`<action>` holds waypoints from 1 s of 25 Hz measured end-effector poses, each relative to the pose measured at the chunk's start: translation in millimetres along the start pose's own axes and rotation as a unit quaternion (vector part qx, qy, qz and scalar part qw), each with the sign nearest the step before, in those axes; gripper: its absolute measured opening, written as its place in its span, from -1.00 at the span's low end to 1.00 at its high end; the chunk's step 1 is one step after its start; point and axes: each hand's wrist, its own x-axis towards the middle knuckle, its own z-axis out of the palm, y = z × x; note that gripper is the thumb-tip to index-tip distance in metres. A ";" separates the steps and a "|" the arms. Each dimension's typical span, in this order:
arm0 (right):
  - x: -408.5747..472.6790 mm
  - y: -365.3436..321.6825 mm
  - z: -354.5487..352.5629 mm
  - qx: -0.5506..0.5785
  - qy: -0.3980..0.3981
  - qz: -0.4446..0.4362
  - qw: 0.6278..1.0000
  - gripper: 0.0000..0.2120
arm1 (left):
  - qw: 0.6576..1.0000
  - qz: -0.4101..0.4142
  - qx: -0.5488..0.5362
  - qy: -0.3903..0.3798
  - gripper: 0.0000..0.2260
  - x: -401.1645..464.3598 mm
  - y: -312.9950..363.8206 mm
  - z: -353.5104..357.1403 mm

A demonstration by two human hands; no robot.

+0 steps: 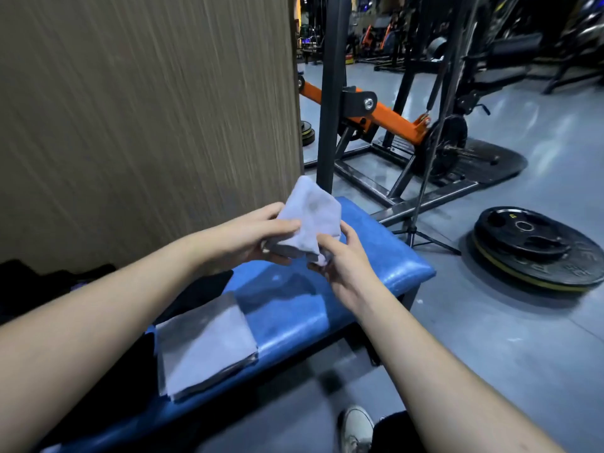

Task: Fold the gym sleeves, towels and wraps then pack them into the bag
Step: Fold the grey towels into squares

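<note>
Both my hands hold a small pale lilac-white towel (312, 215) in the air above the blue padded bench (294, 308). My left hand (258, 235) pinches its left side, thumb on top. My right hand (340, 259) grips its lower right corner. The towel is partly folded, one corner sticking up. A second pale towel (204, 344), folded square, lies flat on the bench near me. Dark black fabric (55, 282) lies at the left end of the bench; whether it is the bag I cannot tell.
A beige wall panel (147, 109) rises right behind the bench. A black and orange gym machine frame (376, 119) stands beyond. Stacked black weight plates (536, 246) lie on the grey floor at the right. A thin tripod stand (418, 237) is beside the bench. My white shoe (356, 426) is below.
</note>
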 end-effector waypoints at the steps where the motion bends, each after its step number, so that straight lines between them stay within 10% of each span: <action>1: -0.3 -1.2 -2.1 -0.007 -0.004 -0.007 1.000 -0.42 | 0.999 -0.005 -0.027 -0.027 -0.59 2.0 -3.8 3.1; 5: 0.2 -3.5 -5.6 -0.096 -0.023 -0.049 0.994 -0.41 | 0.990 -0.013 -0.134 -0.039 -0.56 12.9 -11.9 17.6; 8: -2.8 -6.4 -7.3 -0.160 -0.011 -0.068 0.985 -0.54 | 0.998 0.028 -0.049 0.040 -0.92 21.6 -17.0 25.4; 17: 16.9 -31.8 -52.7 -0.349 0.068 -0.146 0.923 -0.45 | 0.961 0.018 0.122 0.246 -0.77 24.7 -34.5 -13.0; 25: 36.0 -27.3 -92.5 -0.426 0.104 -0.043 0.898 -0.40 | 0.945 -0.028 0.291 0.147 -0.78 40.5 -76.0 -14.1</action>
